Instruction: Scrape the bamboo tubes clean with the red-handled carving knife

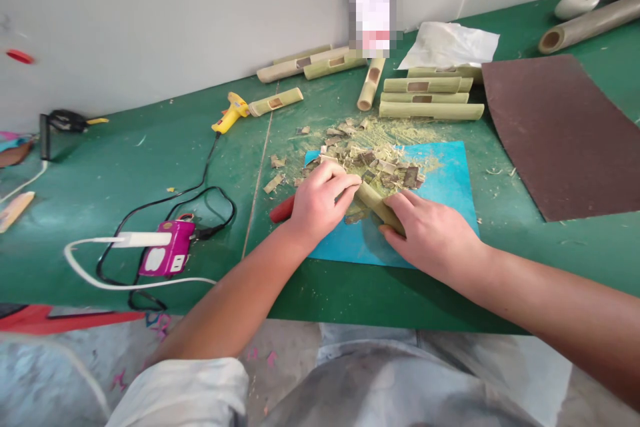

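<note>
My right hand [425, 221] is wrapped round the near end of a short green bamboo tube [376, 201], which slants away from me over a blue sheet [450, 173]. At the tube's far end, my left hand [324, 199] has its fingers curled, with the tips pressed against the bamboo. Whether anything else is in those fingers is hidden. A red handle [283, 209] sticks out beside my left wrist; the rest of it is covered by the hand. Bamboo chips [385, 165] and sawdust lie heaped just beyond both hands.
Cut bamboo tubes with square openings [425, 98] lie in a row behind the chips. To the left are a yellow glue gun [230, 113] and a purple power strip [167, 248] with looping cords. A brown sheet [565, 140] lies at right, near a long bamboo pole [595, 23].
</note>
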